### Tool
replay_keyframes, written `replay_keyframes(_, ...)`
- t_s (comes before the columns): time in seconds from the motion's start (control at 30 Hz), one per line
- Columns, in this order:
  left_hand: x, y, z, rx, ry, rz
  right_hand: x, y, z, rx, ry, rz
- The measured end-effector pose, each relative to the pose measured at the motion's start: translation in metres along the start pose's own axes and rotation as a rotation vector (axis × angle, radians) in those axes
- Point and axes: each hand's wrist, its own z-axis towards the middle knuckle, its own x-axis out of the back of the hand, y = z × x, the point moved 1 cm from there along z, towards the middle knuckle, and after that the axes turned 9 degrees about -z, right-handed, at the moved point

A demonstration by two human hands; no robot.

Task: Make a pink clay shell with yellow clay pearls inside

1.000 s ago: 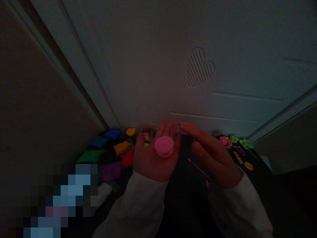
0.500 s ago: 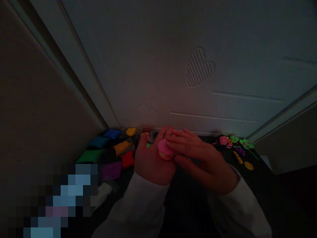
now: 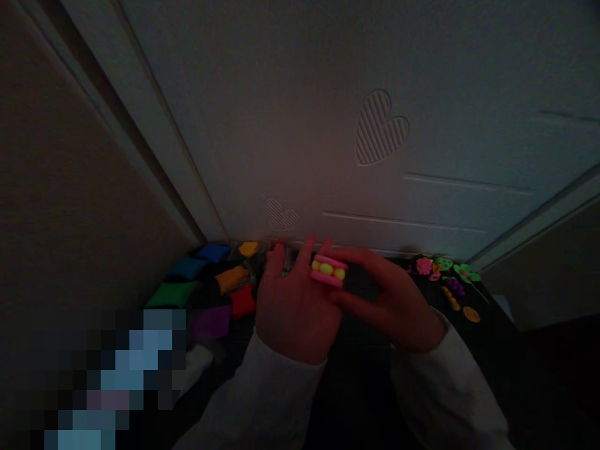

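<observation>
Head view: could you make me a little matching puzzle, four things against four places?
Things
1. Sandwich-shaped piece
2. Purple packet
3. Larger striped heart
4. Yellow round piece

Places
A. Part of the upright pale panel
B. On the dark surface, to the right of both hands
C. At the left hand and the right hand, where they come close together
D. To the left of both hands, near a red packet

Right pairs: 1-C, 2-D, 3-A, 4-B
</observation>
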Motion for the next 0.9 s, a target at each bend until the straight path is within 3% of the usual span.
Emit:
replay_keyframes(0.17,-0.009,-0.002,0.002,-0.002,0.048,-0.104,0.0,0.001,0.0,-0.011,0.056,-0.031)
replay_keyframes(0.37,-0.019,-0.002,0.008,0.156,0.037,-0.471,0.0,-0.004,-0.003,-0.074,0.234,0.165)
replay_keyframes(0.53,-0.019,0.0,0.005,0.207,-0.125,-0.622,0.005,-0.01,-0.007,-0.076,0.347,0.244)
replay_keyframes(0.9,-0.012,0.002,0.004,0.227,-0.366,-0.536,0.009,-0.016,-0.009,-0.056,0.339,0.25)
